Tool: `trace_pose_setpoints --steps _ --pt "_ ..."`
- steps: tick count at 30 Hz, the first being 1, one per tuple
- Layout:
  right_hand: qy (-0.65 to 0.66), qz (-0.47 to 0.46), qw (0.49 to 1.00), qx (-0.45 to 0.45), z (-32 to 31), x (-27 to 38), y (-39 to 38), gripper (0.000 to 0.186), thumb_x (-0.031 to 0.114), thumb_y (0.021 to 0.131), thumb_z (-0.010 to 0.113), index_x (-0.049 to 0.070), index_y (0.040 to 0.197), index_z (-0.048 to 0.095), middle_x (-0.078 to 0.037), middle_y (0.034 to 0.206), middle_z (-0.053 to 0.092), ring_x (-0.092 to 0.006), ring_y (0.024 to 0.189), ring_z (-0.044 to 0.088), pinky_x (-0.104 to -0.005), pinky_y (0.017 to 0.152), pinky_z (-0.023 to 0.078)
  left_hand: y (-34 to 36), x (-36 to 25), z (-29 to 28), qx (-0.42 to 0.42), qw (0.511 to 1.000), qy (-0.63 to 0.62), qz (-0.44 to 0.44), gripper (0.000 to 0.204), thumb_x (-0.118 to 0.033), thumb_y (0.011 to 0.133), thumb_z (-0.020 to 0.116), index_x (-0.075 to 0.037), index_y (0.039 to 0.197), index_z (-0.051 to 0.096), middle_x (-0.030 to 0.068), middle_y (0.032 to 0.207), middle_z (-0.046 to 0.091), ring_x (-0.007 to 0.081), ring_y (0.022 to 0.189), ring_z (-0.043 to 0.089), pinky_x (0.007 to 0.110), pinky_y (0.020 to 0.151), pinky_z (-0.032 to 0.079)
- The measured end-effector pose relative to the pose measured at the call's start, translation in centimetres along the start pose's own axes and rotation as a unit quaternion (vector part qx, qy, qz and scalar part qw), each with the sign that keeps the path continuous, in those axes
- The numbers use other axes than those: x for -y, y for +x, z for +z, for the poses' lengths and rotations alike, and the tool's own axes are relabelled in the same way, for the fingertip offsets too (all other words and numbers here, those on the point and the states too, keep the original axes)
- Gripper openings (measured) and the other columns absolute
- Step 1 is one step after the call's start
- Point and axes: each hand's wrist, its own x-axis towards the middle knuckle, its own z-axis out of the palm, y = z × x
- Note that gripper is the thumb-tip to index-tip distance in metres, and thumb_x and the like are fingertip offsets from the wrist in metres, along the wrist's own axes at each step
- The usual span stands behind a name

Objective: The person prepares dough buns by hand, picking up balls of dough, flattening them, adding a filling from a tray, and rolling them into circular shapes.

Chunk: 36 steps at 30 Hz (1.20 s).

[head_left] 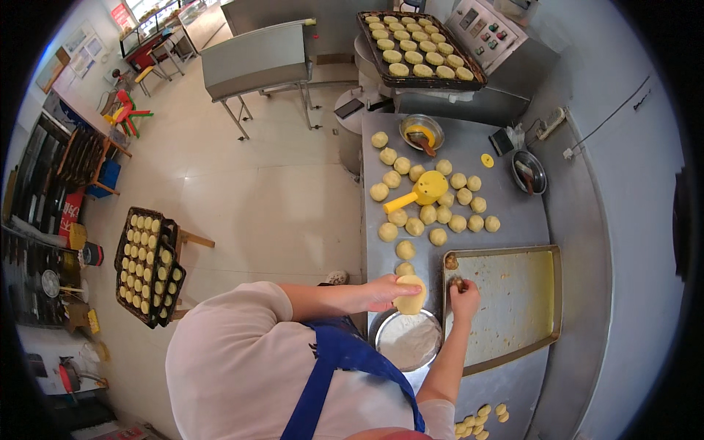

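Note:
My left hand [380,293] holds a flattened round of pale dough [411,295] above the table's near left edge. At the left side of a shallow metal tray [513,312], my right hand [465,299] has its fingers closed on a brown lump of filling [457,282]. Another brown lump [451,261] lies in the tray's far left corner, and crumbs dot its bottom. Under the dough round stands a bowl of white flour [408,343]. Several dough balls [405,250] are spread beyond my hands, with a yellow handled mould [431,187] resting among them.
A metal bowl with yellow liquid and a brush [422,135] stands at the table's far end; a second bowl [529,173] sits by the right wall. Small dough pieces [477,422] lie nearest me. Trays of shaped pastries [422,45] [147,260] stand far ahead and at left.

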Motion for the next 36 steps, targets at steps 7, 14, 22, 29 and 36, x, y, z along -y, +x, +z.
trace_pose_setpoints --steps 7,14,22,29,36 --pt "0.462 0.23 0.856 -0.017 -2.9 -5.1 -3.1 0.025 0.014 0.083 0.065 0.002 0.105 0.066 -0.006 0.087 0.068 -0.0117 0.072 0.062 -0.0247 0.064 0.05 2.9 2.7 -0.6 -0.004 1.0 -0.021 -0.002 0.041 -0.025 0.089 0.067 -0.002 0.121 0.054 0.0068 0.115 0.062 0.0168 0.104 0.062 0.033 0.089 0.051" --pt "0.102 -0.168 0.98 -0.021 -8.8 8.6 -12.5 0.052 0.015 0.072 0.076 0.001 0.118 0.057 -0.011 0.104 0.059 -0.0225 0.086 0.058 -0.0328 0.08 0.048 2.6 2.8 3.5 0.118 0.986 0.015 -0.12 0.04 -0.02 0.088 0.069 -0.004 0.121 0.054 0.0061 0.116 0.062 0.0159 0.106 0.061 0.031 0.091 0.051" --pt "0.447 0.065 0.887 -0.093 -3.7 6.5 -17.0 0.059 0.017 0.077 0.071 0.0 0.128 0.046 -0.012 0.125 0.051 -0.0214 0.114 0.051 -0.0346 0.098 0.042 1.0 3.9 6.6 0.148 0.972 -0.016 -0.18 0.033 -0.015 0.091 0.063 -0.002 0.121 0.054 0.0079 0.116 0.062 0.0169 0.107 0.06 0.031 0.093 0.05" --pt "0.437 -0.027 0.898 -0.045 -6.9 6.8 -18.5 0.048 0.032 0.088 0.06 -0.001 0.122 0.052 -0.012 0.116 0.059 -0.0217 0.106 0.057 -0.0349 0.095 0.044 -1.0 4.6 7.4 0.192 0.961 -0.009 -0.2 0.031 -0.013 0.094 0.058 0.001 0.122 0.053 0.0082 0.122 0.057 0.0182 0.111 0.058 0.035 0.097 0.047" --pt "0.299 -0.153 0.917 -0.216 -8.0 9.5 -16.8 0.05 0.039 0.089 0.055 -0.003 0.116 0.058 -0.016 0.118 0.06 -0.0317 0.111 0.057 -0.0415 0.1 0.041 -0.8 4.6 8.4 0.199 0.979 -0.028 -0.043 0.029 -0.019 0.098 0.052 -0.001 0.121 0.052 0.0081 0.12 0.058 0.0175 0.111 0.056 0.034 0.096 0.047"
